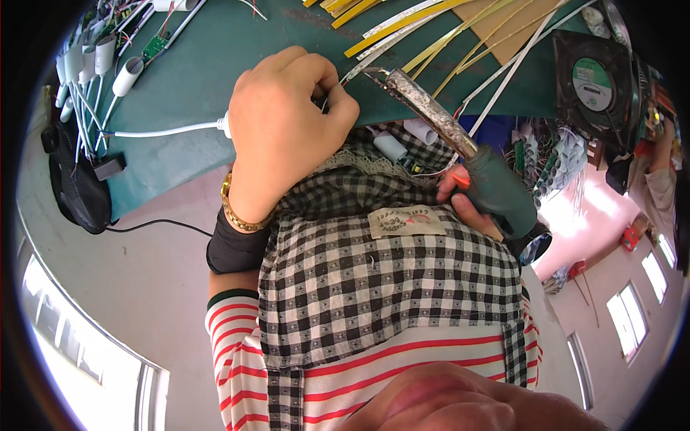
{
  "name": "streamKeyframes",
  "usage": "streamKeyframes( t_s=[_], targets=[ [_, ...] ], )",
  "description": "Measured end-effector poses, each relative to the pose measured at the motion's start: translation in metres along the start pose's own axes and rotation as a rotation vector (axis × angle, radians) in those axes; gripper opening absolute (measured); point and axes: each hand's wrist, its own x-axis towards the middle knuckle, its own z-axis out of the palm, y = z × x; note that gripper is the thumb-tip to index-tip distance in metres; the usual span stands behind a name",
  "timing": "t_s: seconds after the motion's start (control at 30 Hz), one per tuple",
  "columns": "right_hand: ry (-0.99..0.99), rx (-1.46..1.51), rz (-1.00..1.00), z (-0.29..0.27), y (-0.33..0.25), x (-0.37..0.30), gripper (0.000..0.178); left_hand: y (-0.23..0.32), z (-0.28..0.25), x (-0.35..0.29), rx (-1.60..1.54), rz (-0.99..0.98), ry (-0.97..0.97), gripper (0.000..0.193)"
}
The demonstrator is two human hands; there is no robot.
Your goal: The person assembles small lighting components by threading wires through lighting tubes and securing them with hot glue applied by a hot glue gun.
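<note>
My left hand (pixel 287 122) is closed above the bench edge, thumb and forefinger pinching thin wires close to the end of a light strip. From under its palm a white cable (pixel 169 131) with a ribbed collar runs off to the left; what else the palm covers is hidden. In my right hand (pixel 471 205) is a soldering iron (pixel 507 194) with a thick dark green handle, an orange-red part and a worn metal barrel. Its bent tip points at the strip end beside my left fingertips; whether they touch I cannot tell.
Yellow and white LED strips (pixel 410 29) fan across the green bench (pixel 180 93). White tubular parts with cables (pixel 128 77) crowd the left. A black fan (pixel 593 86) stands at right. More white tubes (pixel 390 146) lie by my apron. A black mesh object (pixel 79 187) sits at far left.
</note>
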Motion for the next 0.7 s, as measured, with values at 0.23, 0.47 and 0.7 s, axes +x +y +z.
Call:
streamKeyframes(
  t_s=[0.23, 0.47, 0.7],
  targets=[
    [-0.012, -0.137, -0.005, 0.0, 0.0, 0.001, 0.02, 0.001, -0.003, 0.003, -0.029, -0.07, -0.079, 0.006],
    [-0.187, -0.31, -0.03, -0.007, 0.009, -0.002, 0.016, 0.002, -0.004, 0.004, -0.048, -0.101, -0.115, 0.005],
    [0.021, -0.405, -0.093, 0.0, 0.019, -0.004, 0.029, 0.002, -0.001, 0.006, -0.05, -0.097, -0.08, 0.006]
  ],
)
